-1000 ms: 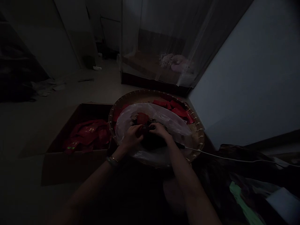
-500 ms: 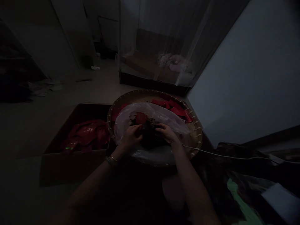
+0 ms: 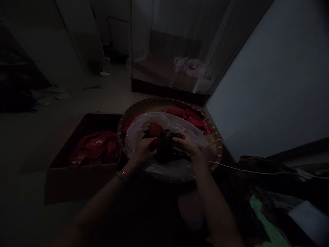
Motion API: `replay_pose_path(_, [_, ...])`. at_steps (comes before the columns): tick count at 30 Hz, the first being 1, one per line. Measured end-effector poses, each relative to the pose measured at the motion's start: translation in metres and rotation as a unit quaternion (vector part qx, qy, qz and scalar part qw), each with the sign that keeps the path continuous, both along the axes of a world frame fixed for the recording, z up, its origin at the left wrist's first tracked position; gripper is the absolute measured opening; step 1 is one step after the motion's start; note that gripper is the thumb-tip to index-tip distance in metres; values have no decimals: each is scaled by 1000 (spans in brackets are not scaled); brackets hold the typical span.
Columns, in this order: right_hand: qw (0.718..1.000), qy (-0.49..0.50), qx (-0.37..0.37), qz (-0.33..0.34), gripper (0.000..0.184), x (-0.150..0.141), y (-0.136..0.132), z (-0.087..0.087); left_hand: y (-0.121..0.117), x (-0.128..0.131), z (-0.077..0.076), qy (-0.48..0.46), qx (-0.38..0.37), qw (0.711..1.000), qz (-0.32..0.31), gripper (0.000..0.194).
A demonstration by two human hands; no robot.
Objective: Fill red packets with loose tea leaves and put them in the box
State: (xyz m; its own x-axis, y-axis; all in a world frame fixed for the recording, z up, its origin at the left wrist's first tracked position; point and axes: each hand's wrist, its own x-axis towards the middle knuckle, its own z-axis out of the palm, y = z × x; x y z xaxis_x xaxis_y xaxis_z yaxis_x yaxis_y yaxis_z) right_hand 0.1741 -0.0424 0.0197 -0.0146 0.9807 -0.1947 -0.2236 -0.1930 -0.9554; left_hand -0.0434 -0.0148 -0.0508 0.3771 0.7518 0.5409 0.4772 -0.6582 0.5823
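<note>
Dark heap of loose, crumbly-looking material (image 3: 164, 146), its details lost in dim light, lies on a clear plastic sheet (image 3: 138, 127) inside a round woven basket (image 3: 219, 144). A small red piece (image 3: 155, 129) shows at the heap's far edge, towards the basket's far side.

Left of the basket's centre, the person's left hand (image 3: 146, 150) has its fingers curled in beside the heap, just nearer than the red piece. Right of the centre, the right hand (image 3: 189, 145) has its fingers bent towards the heap's right edge. Whether either hand grips anything, I cannot tell.

Since a second ago, when both hands met over the heap, the right hand has moved towards the basket's right side while the left has stayed near its place. The hands are now apart, no longer at one shared spot.

Red packets (image 3: 194, 120) lie inside the basket's far right rim. Left of the basket, an open box (image 3: 79, 183) holds red wrappers (image 3: 96, 144). A white cord (image 3: 231, 167) runs rightward from the basket.
</note>
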Motion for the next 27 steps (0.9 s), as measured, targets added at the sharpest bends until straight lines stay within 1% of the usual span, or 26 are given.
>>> replay_pose_path(2, [998, -53, 25, 17, 36, -5, 0, 7, 0, 0, -2, 0, -2, 1000, -2, 49])
replay_pose_path(4, [988, -134, 61, 42, 31, -11, 1, 12, 1, 0, -3, -1, -3, 1000, -6, 48])
replay_pose_path(8, [945, -288, 135, 74, 23, -19, 1, 21, 3, -1, -7, 1, 2, 1000, -13, 46])
replay_pose_path(12, [898, -398, 172, 70, 25, -21, -3, 29, 5, -1, -10, 3, 2, 1000, -15, 48])
replay_pose_path(16, [857, -478, 179, 62, 27, -24, -8, 37, 5, -1, -10, 2, 7, 1000, -9, 49])
replay_pose_path(21, [819, -540, 176, 85, 30, -34, -12, 46, 3, -1, -9, 13, 13, 1000, -9, 49])
replay_pose_path(24, [795, -575, 167, 93, 28, -41, -12, 47, 4, -1, -12, 2, 24, 1000, -18, 49])
replay_pose_path(27, [761, -621, 157, 104, 28, -47, -13, 45, 7, -1, -17, 7, 30, 999, -21, 51])
